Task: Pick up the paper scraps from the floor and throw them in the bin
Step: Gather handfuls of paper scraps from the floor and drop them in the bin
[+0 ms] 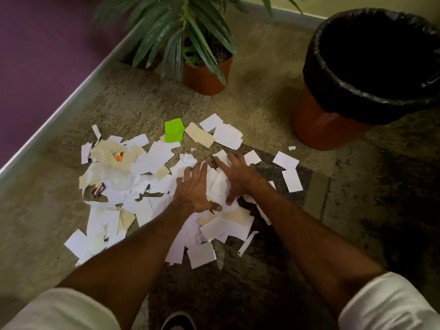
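Pressing with fingers (pixel 197 170) spread open, the left hand (pixel 194 190) and right hand (pixel 239 178) rest on the paper scraps (pixel 152 160) strewn over the floor (pixel 262 103) at centre frame, the bin (pixel 314 125) standing upper right.

One bin (pixel 316 120) is standing at two o'clock; one potted plant (pixel 207 77) at twelve; one green scrap (pixel 174 130) and uncountably many white scraps (pixel 154 158) are lying.

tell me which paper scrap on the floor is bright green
The lone green scrap at the far edge of the paper pile, on the side toward the potted plant. Its neighbours are white or beige.
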